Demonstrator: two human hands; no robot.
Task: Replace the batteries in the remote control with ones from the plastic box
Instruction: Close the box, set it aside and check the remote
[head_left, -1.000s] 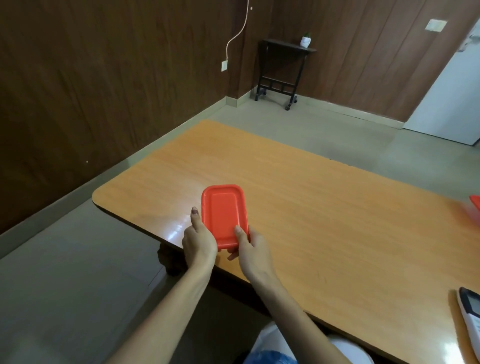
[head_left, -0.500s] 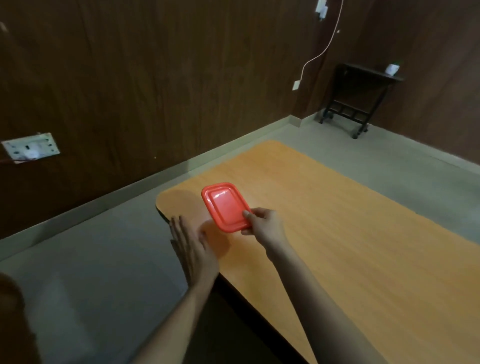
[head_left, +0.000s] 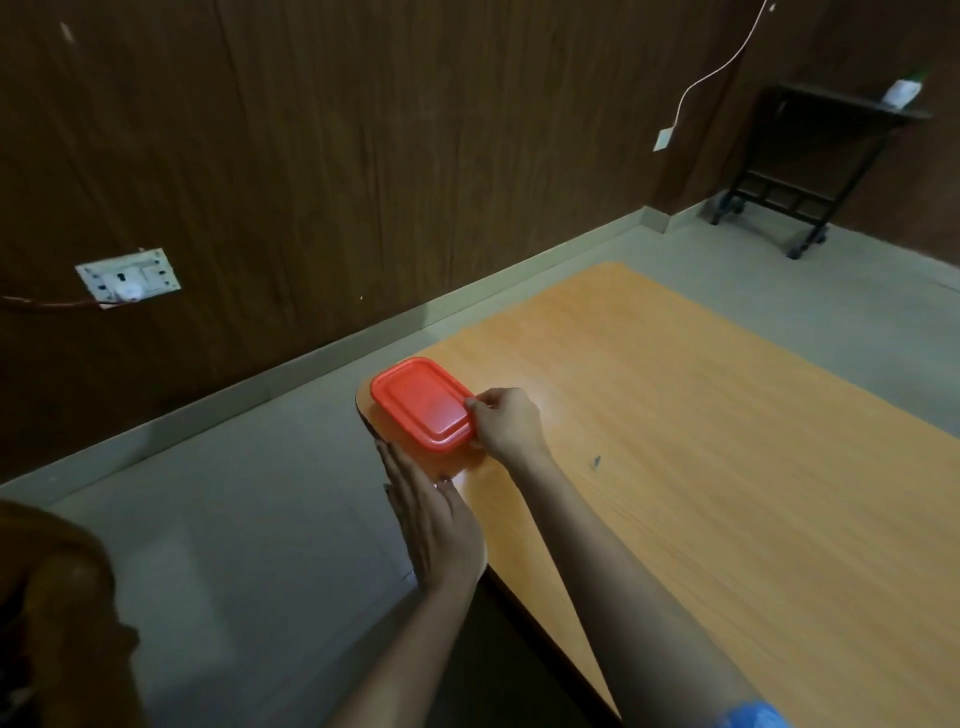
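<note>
Since half a second ago the red lid has come down from its tilted, lifted pose and now lies nearly flat at the rounded corner of the orange wooden table; whether a box sits under it or it is the lid alone, I cannot tell from where it shows. The right hand has travelled with it and pinches the near right corner of the lid, thumb on top, fingers curled around the rim. The left hand has shifted only a little: it is spread flat, fingers straight and together, palm turned toward the table's edge, holding nothing. Its fingertips reach just short of the lid's near edge, and the hand seems to rest against the corner of the tabletop, though the contact is hard to judge.

Beyond the hands a dark wood-panelled wall runs along the grey floor. Left of the left hand, on that wall, is a white socket plate with a plug and a thin cord leading off left. Far beyond the right hand, in the corner, stands a small black wheeled stand with a white object on top, and a white cable hangs down to a wall outlet beside it. A blue sleeve shows at the bottom of the right arm.
</note>
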